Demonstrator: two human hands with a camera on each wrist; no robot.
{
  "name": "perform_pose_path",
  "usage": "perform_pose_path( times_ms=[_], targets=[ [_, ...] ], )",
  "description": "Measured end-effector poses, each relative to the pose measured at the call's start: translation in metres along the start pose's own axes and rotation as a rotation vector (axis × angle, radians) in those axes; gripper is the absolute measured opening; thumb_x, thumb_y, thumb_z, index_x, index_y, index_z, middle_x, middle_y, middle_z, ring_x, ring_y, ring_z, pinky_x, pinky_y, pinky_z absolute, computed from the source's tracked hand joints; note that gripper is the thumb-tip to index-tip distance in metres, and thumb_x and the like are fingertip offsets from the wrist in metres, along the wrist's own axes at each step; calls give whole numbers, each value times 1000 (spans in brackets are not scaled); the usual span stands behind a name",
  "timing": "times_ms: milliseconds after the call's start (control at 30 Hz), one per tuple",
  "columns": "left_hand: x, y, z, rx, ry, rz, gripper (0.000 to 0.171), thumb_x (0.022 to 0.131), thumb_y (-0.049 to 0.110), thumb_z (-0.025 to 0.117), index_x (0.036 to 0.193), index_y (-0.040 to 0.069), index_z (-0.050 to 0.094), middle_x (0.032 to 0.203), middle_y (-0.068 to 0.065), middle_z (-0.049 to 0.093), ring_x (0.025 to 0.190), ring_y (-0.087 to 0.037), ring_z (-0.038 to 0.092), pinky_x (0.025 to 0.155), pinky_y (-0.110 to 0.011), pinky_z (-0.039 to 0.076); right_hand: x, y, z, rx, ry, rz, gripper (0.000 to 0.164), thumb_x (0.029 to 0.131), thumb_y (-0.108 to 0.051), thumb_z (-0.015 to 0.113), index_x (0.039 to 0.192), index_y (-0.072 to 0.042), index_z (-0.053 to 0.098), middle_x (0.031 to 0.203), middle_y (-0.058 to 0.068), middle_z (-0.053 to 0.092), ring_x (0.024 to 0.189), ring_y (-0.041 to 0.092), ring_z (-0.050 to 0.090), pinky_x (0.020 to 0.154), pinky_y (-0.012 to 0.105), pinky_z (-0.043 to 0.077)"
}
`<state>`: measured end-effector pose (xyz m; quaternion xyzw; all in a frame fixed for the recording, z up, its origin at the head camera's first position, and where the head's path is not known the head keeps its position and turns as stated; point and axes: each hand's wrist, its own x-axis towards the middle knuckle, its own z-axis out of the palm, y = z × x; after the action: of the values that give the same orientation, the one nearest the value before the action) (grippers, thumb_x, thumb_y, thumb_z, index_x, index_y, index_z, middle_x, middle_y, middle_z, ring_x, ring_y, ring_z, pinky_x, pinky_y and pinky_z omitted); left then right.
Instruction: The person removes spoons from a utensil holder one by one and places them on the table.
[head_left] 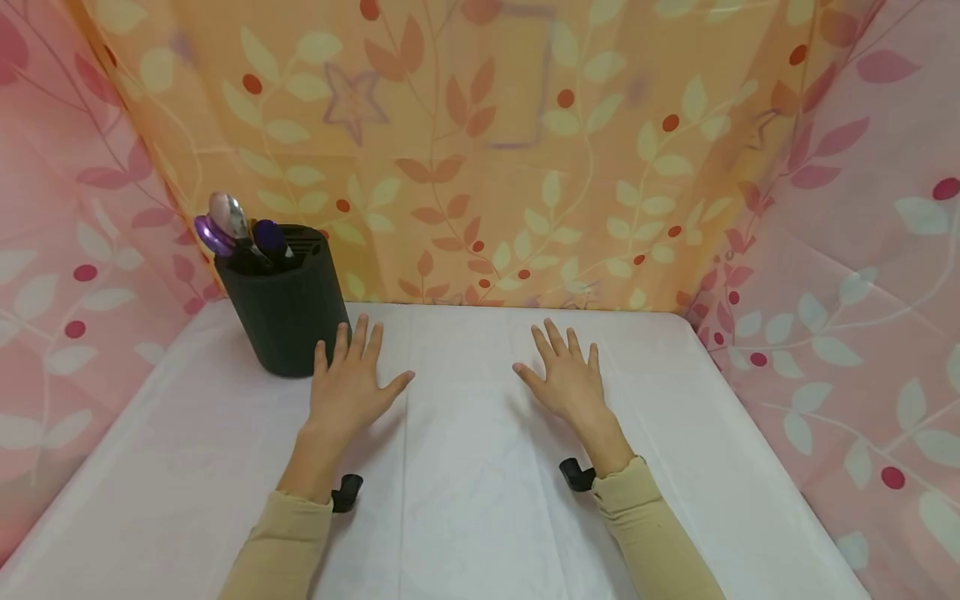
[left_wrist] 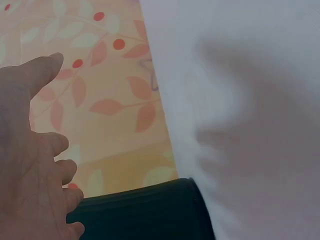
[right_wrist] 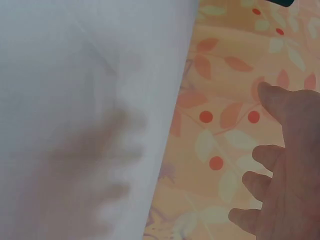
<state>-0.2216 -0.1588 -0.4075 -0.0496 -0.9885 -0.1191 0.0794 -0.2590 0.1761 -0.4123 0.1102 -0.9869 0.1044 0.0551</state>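
Note:
My left hand (head_left: 347, 392) is held palm down over the white table, its fingers spread and nothing in them. Its fingertips overlap the lower right side of a dark utensil holder (head_left: 288, 308) in the head view; whether they touch it I cannot tell. Out of the holder's top stick a silver spoon (head_left: 228, 215), a purple spoon (head_left: 213, 237) and a dark purple handle (head_left: 270, 238). On the right, my other hand (head_left: 567, 382) hovers over the cloth with spread fingers, holding nothing. Shadows of both hands fall on the cloth in the wrist views.
A white cloth covers the table (head_left: 465, 500). An orange leaf-patterned curtain (head_left: 480, 167) hangs along the back edge, and pink patterned curtains (head_left: 847, 250) close in both sides. Each wrist carries a small black camera mount (head_left: 347, 493).

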Motion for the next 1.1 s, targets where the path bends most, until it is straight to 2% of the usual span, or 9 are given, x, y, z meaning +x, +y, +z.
perform_pose_path(
  times_ms=[133, 333, 500, 700, 867, 1100],
  targets=[
    [-3, -2, -6, 2, 23, 15, 99, 98, 69, 53, 167, 9, 15, 174, -14, 2, 159, -43, 1, 123, -69, -2, 2, -4, -4, 11, 18, -20, 81, 104, -66, 43, 168, -23, 20, 175, 3, 12, 159, 39, 10, 123, 70, 2],
    [-9, -8, -23, 4, 73, 45, 99, 97, 68, 55, 167, 9, 17, 175, -13, 3, 159, -42, 2, 124, -69, 0, 10, -16, -11, 21, 64, -70, 82, 104, -66, 43, 168, -23, 19, 175, 1, 13, 159, 37, 15, 124, 68, 5],
    [-13, -15, -38, 34, 121, 69, 98, 98, 70, 51, 168, 11, 14, 175, -11, 0, 159, -41, 3, 124, -68, 2, 20, -32, -19, 47, 90, -108, 83, 103, -66, 45, 168, -20, 21, 174, 3, 15, 159, 35, 17, 124, 67, 7],
    [-18, -30, -57, 35, 198, 74, 99, 99, 67, 54, 168, 10, 13, 174, -10, -2, 159, -41, 1, 123, -69, 1, 33, -56, -24, 83, 116, -167, 83, 103, -66, 45, 168, -19, 20, 174, 4, 18, 158, 36, 20, 126, 65, 7],
    [-19, -48, -73, 25, 223, 40, 99, 99, 68, 51, 168, 11, 7, 174, -11, -7, 159, -41, -7, 122, -69, -7, 46, -79, -27, 108, 122, -212, 84, 104, -66, 44, 168, -18, 19, 174, 3, 17, 157, 35, 23, 125, 65, 7],
    [-19, -76, -92, -2, 211, -46, 102, 99, 75, 40, 167, 12, -2, 172, -7, -17, 157, -40, -15, 120, -69, -13, 65, -112, -27, 151, 117, -250, 83, 104, -66, 45, 168, -19, 21, 173, 5, 21, 158, 31, 23, 126, 62, 11]
  ],
)
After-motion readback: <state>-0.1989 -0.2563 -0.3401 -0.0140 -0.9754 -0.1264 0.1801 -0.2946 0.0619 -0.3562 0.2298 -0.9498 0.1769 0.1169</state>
